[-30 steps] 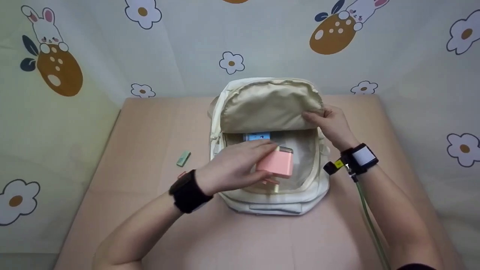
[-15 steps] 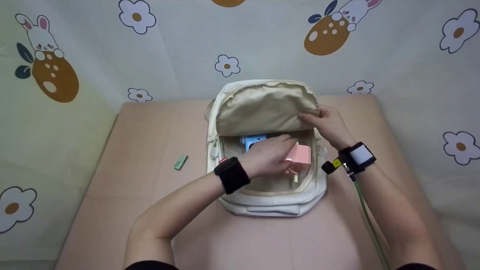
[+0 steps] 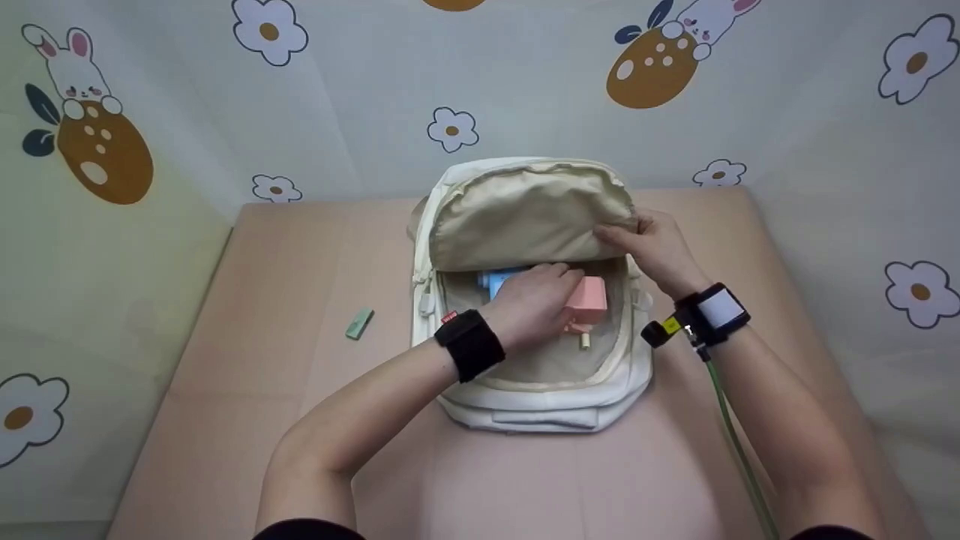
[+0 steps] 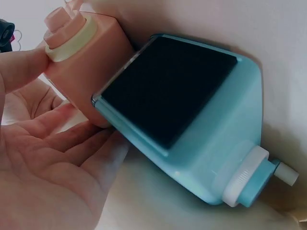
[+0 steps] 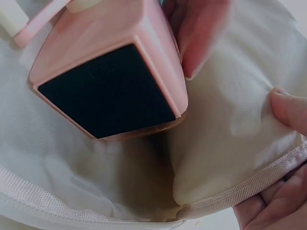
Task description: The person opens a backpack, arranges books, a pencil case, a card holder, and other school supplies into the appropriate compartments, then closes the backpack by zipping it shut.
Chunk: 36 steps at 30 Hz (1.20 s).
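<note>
My left hand (image 3: 531, 306) is inside the open cream backpack (image 3: 544, 416), holding a pink hand-crank pencil sharpener (image 3: 592, 300) between thumb and fingers. In the right wrist view the pink sharpener shows a dark panel. Close by in the bag lies a blue sharpener (image 4: 211, 129) of similar shape, with a dark panel, a white ring and a small crank. The left hand partly covers it in the head view. My right hand (image 3: 658, 247) pinches the edge of the backpack's flap (image 3: 532, 221) and keeps it lifted; thumb and fingers sit on either side of the zip edge (image 5: 249, 187).
A small green block (image 3: 360, 324) lies on the pinkish tabletop (image 3: 277, 300), left of the backpack. Behind and beside the table hang cloth curtains (image 3: 360, 82) printed with flowers and rabbits. A green cable (image 3: 739, 450) runs from the right wrist's camera along the forearm.
My left hand has carried the pink sharpener rightward and deeper into the backpack, then slightly back to the left and up in the head view. The right hand still holds the flap.
</note>
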### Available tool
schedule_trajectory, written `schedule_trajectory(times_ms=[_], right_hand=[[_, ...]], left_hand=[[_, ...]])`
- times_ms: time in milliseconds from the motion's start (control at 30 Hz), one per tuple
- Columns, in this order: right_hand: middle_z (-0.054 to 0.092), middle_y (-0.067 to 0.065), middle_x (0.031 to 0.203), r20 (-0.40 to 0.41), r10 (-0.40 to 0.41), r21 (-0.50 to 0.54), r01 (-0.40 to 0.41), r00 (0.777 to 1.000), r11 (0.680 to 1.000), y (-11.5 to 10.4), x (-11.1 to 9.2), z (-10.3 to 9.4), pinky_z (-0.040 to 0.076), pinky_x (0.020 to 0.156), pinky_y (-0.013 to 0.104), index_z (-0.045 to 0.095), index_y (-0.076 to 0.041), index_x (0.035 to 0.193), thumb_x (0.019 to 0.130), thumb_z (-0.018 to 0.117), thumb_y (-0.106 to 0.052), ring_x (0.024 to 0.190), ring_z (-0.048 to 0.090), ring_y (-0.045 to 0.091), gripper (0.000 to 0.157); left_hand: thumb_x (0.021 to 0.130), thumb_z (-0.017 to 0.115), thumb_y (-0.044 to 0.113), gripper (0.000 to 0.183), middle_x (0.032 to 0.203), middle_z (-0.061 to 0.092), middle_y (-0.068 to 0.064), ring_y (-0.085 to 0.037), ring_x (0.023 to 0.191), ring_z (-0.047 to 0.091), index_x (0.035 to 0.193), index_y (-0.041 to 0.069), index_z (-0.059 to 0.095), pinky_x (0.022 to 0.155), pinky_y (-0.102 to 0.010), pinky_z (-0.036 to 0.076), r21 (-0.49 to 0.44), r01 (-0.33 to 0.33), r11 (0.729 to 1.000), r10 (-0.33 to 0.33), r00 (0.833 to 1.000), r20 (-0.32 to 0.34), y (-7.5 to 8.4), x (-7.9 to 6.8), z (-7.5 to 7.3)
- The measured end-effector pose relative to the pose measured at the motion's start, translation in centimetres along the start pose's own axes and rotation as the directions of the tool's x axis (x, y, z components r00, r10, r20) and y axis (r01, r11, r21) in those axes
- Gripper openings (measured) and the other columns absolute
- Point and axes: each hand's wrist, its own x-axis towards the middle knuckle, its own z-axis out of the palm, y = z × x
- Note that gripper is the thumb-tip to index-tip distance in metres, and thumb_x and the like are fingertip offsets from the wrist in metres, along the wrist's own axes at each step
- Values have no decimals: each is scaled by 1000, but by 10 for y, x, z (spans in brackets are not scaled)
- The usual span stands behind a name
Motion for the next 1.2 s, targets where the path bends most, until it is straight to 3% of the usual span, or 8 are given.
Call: schedule_trajectory(times_ms=[233,600,767,900,967,1000,1133,1200], right_hand=[[73,4,98,-21,9,-14,-9,1000,1000,2,1,1,52,84,28,76,-6,107,87,82,-42,93,65,16,42],[74,6,104,-20,23,12,-23,1000,1000,0,-2,1,53,84,29,76,-7,110,86,83,-42,97,66,18,43],[74,5,99,-31,22,-2,-22,999,1000,-3,-2,1,53,83,30,76,-6,105,86,83,-41,94,66,18,41],[73,5,97,-33,20,-13,-20,999,1000,-1,-3,2,55,81,34,75,-5,104,86,83,-41,91,66,17,41],[73,6,99,-31,18,-22,-18,999,1000,1,-5,2,56,82,36,75,-5,105,87,82,-41,91,67,18,41],[73,7,100,-27,14,-23,-15,1000,1000,1,-6,2,56,82,38,75,-5,105,87,82,-42,91,67,19,42],[74,8,103,-4,-12,-39,12,1000,999,2,-13,2,57,84,40,74,-8,113,90,79,-41,94,68,23,41],[72,9,97,-4,-30,-56,30,1000,998,1,-16,2,57,81,37,74,-8,114,91,78,-39,89,67,24,39]], left_hand=[[100,59,15,40,140,59,-10,-25,126,57,138,2,61,102,-34,48,117,-3,993,10,998,-59,8,0,4],[93,73,16,16,101,66,-7,-21,90,63,104,6,75,64,-30,58,350,-28,936,97,979,-181,14,2,10],[91,66,3,17,98,66,-7,-19,87,63,106,4,74,60,-29,58,376,2,927,84,973,-213,15,4,13],[97,64,11,19,106,66,-7,-20,94,63,113,4,72,68,-29,58,336,-21,942,110,962,-248,19,-7,6],[99,63,12,22,114,68,-7,-21,103,64,117,4,71,79,-30,57,320,-84,944,194,925,-328,22,-17,-2],[100,62,12,23,118,68,-8,-22,108,64,119,4,71,86,-30,56,328,-123,937,251,888,-384,23,-24,-8],[100,60,6,32,140,61,-13,-29,132,54,131,5,66,113,-39,40,388,-191,901,404,696,-594,14,-48,-36],[99,61,7,39,148,53,-16,-32,140,46,138,5,60,118,-44,31,364,-145,920,364,660,-657,3,-57,-50]])
